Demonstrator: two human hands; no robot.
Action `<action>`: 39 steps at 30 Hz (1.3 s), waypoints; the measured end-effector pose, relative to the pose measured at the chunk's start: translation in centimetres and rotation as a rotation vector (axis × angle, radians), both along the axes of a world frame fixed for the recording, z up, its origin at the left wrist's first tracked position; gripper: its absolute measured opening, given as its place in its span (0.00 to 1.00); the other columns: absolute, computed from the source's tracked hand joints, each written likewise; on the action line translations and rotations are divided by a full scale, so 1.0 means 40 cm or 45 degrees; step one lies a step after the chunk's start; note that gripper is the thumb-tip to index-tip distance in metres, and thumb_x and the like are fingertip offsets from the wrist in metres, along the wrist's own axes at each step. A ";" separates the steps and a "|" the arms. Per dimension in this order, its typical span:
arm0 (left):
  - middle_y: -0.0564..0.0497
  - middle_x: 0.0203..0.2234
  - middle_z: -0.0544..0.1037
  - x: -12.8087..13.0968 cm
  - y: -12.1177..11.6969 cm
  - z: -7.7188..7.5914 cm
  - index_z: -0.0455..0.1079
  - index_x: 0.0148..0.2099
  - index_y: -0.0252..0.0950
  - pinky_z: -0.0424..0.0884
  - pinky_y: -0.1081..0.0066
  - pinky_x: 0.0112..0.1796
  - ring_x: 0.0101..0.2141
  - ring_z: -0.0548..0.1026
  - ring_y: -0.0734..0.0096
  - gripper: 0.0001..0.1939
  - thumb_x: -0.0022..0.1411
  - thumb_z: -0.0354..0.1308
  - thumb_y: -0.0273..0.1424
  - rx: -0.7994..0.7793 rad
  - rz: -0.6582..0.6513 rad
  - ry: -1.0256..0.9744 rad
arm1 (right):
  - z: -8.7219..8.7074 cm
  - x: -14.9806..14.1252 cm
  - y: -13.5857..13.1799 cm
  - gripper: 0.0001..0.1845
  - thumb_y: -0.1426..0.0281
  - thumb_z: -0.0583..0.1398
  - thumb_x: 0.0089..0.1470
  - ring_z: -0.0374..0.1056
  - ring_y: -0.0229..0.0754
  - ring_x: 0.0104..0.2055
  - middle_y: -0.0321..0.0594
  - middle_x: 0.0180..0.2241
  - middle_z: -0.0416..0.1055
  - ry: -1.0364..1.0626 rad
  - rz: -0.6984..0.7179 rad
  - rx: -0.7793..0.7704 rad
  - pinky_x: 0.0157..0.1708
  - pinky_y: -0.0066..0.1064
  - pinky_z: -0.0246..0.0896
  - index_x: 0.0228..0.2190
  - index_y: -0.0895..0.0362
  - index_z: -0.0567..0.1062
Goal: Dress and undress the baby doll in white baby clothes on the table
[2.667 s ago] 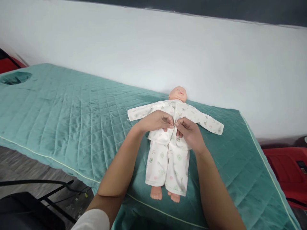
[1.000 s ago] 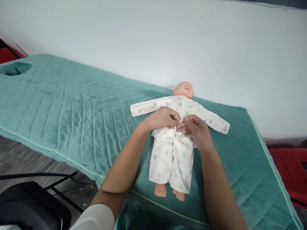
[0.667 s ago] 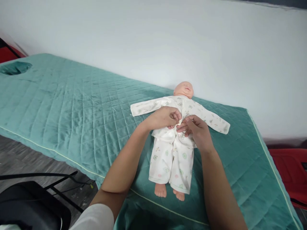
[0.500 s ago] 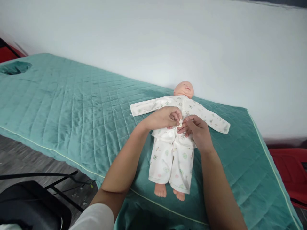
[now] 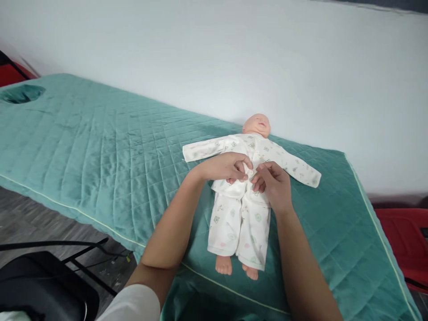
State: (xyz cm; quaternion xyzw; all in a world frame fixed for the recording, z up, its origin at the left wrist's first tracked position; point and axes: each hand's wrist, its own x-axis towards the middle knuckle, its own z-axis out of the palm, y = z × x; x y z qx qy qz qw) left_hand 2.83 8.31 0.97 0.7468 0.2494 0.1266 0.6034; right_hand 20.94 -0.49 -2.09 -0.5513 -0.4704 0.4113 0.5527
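Observation:
A baby doll (image 5: 256,124) lies on its back, dressed in a white printed shirt (image 5: 284,159) and matching trousers (image 5: 224,227). Its sleeves stretch out to both sides and its bare feet show below the trouser hems. My left hand (image 5: 232,166) pinches the shirt's front edge over the belly, close to a small pale button (image 5: 250,172). Opposite it, my right hand (image 5: 272,180) has its fingers bent together at the other front edge. Whether the button sits in its hole is too small to tell.
A green quilted cover (image 5: 110,147) lies over the long bed, which has a face hole (image 5: 22,93) at the far left. The white wall (image 5: 214,58) runs along the back. A black chair (image 5: 43,285) stands lower left, a red chair (image 5: 401,240) at right.
My fingers have drawn slightly apart at the shirt front, so the button shows between them. My left hand has shifted a little down and left; the doll lies as before.

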 end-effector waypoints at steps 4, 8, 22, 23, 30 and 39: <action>0.55 0.25 0.74 -0.005 -0.006 0.010 0.67 0.57 0.37 0.67 0.75 0.25 0.20 0.69 0.78 0.22 0.60 0.59 0.34 0.089 0.128 -0.002 | -0.016 -0.005 -0.001 0.14 0.58 0.61 0.59 0.66 0.33 0.17 0.33 0.23 0.74 0.040 -0.115 0.185 0.15 0.24 0.56 0.29 0.55 0.71; 0.54 0.26 0.74 0.003 0.005 -0.007 0.71 0.53 0.36 0.68 0.74 0.28 0.23 0.71 0.77 0.17 0.63 0.54 0.34 0.330 0.442 -0.104 | -0.026 -0.011 0.002 0.12 0.60 0.60 0.60 0.72 0.37 0.28 0.38 0.30 0.75 -0.049 -0.346 0.432 0.22 0.27 0.63 0.31 0.55 0.73; 0.47 0.39 0.78 0.034 0.047 -0.119 0.72 0.43 0.37 0.67 0.67 0.46 0.42 0.73 0.66 0.11 0.68 0.48 0.29 1.007 0.916 0.014 | -0.062 0.028 0.024 0.17 0.63 0.55 0.63 0.56 0.47 0.66 0.41 0.63 0.63 -0.836 -0.162 0.496 0.66 0.51 0.51 0.53 0.47 0.70; 0.47 0.40 0.78 0.031 0.042 -0.128 0.72 0.42 0.36 0.67 0.67 0.46 0.42 0.73 0.66 0.11 0.68 0.48 0.29 0.997 0.930 -0.006 | -0.064 0.030 0.024 0.18 0.62 0.55 0.64 0.55 0.47 0.67 0.41 0.64 0.62 -0.859 -0.148 0.493 0.66 0.52 0.50 0.54 0.47 0.70; 0.49 0.38 0.77 -0.037 -0.057 -0.211 0.70 0.42 0.36 0.68 0.68 0.44 0.39 0.73 0.68 0.09 0.66 0.49 0.30 0.738 1.024 0.029 | -0.074 0.039 0.027 0.21 0.61 0.53 0.64 0.50 0.47 0.69 0.40 0.66 0.59 -0.904 -0.102 0.479 0.67 0.52 0.47 0.57 0.48 0.68; 0.49 0.41 0.74 -0.091 -0.218 -0.230 0.67 0.46 0.39 0.67 0.65 0.48 0.43 0.71 0.65 0.13 0.58 0.54 0.24 0.842 0.899 0.201 | -0.091 0.046 0.035 0.21 0.61 0.54 0.63 0.52 0.47 0.69 0.42 0.65 0.60 -0.887 -0.123 0.531 0.67 0.52 0.47 0.56 0.50 0.69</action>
